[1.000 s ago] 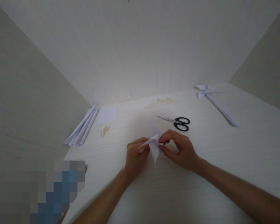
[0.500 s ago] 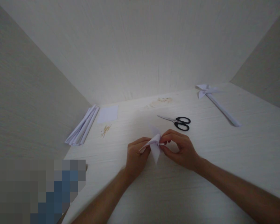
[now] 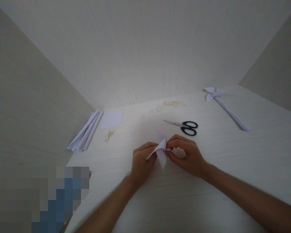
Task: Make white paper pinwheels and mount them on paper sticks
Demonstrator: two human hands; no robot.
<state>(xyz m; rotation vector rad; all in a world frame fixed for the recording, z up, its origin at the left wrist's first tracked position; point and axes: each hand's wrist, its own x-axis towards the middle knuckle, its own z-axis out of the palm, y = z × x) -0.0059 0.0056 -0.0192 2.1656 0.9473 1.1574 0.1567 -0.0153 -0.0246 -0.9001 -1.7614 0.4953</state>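
A white paper pinwheel [image 3: 162, 155] with folded, pointed blades is between my two hands, above the table. My left hand [image 3: 143, 161] is closed on it from the left, and part of the paper covers its fingertips. On the other side, the thumb and fingers of my right hand [image 3: 185, 155] pinch at the pinwheel's centre, where a small pale tip sticks out. What that tip belongs to is too small to make out. Black-handled scissors [image 3: 183, 125] lie just beyond my right hand.
Rolled white paper sticks [image 3: 86, 132] lie at the left beside a square paper sheet [image 3: 112, 118] and several cotton swab pieces [image 3: 109, 136]. Small pale scraps [image 3: 170, 103] lie near the back wall. A pinwheel on a paper stick [image 3: 230, 111] rests at the right.
Almost nothing differs. The pinwheel has tilted slightly in my hands, its left blade shifting a little to the right.
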